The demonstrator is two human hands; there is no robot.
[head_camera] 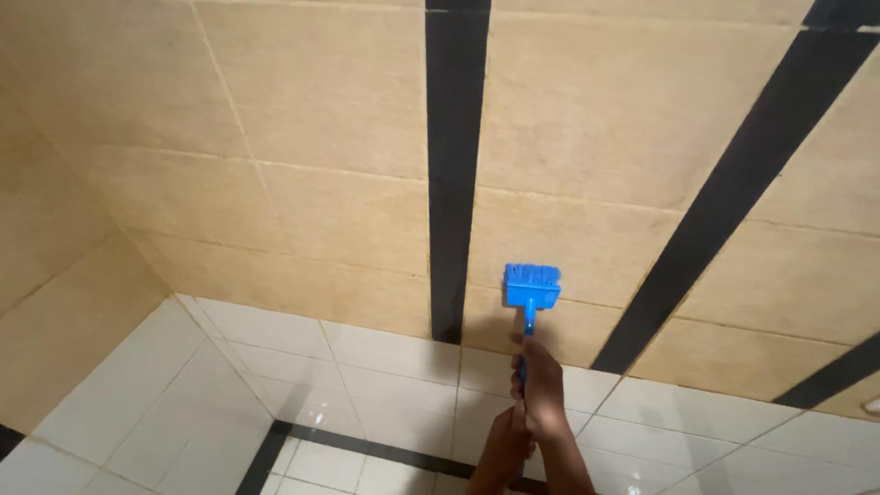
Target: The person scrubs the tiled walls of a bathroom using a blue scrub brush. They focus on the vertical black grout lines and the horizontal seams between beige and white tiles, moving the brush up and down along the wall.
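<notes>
both hands grip one blue scrub brush (531, 286) low in the frame's centre: right hand (541, 385) closed on its handle, left hand (510, 445) closed below, bristles against the beige wall tiles (587, 238).

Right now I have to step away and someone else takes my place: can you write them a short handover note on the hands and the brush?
Right hand: shut on the blue brush handle, higher grip.
Left hand: lower down, at the handle's end; its grip is hard to see.
Brush: bristles pressed on the beige wall tile, just right of the black vertical stripe, low near the white floor tiles.
Done or left: no foam or wet marks show, so scrubbed area cannot be told.
</notes>
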